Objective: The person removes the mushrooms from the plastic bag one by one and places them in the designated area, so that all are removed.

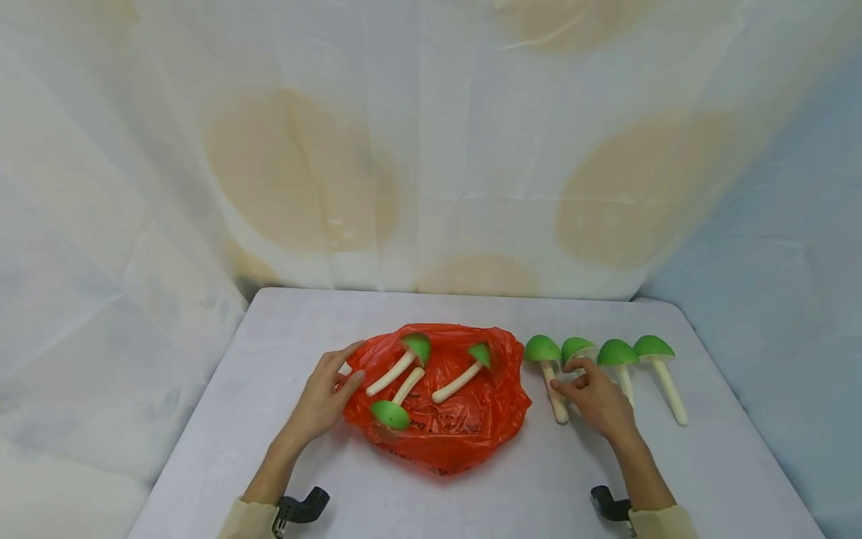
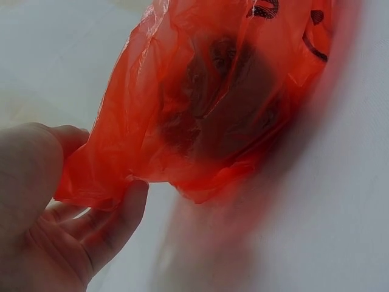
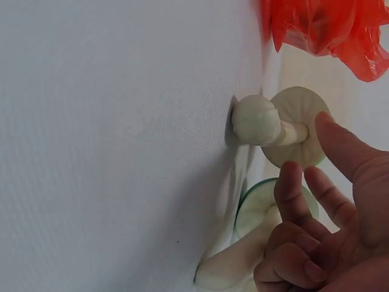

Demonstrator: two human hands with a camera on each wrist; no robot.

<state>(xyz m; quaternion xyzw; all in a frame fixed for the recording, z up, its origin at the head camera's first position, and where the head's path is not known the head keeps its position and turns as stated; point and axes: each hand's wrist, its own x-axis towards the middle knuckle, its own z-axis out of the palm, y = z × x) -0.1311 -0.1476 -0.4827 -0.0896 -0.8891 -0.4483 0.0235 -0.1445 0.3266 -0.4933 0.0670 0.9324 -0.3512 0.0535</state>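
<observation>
A red plastic bag (image 1: 465, 449) lies spread on the table, with three green-capped toy mushrooms (image 1: 458, 383) on it. My left hand (image 1: 325, 393) grips the bag's left edge between thumb and fingers; the left wrist view shows the thin plastic (image 2: 140, 121) between them. On the right, several more such mushrooms lie in a row. My right hand (image 1: 599, 400) hovers over the left part of that row, its thumb and forefinger apart, near the leftmost mushroom (image 1: 542, 349). In the right wrist view its fingers stand beside that mushroom's pale stem (image 3: 258, 120), apparently without gripping it.
The white table (image 1: 296, 314) ends at a hanging pale curtain (image 1: 417, 150) with tan spots, which also closes off the left side. The two rightmost mushrooms (image 1: 667, 382) lie beyond my right hand. A black wrist mount (image 1: 303, 506) sits at each sleeve.
</observation>
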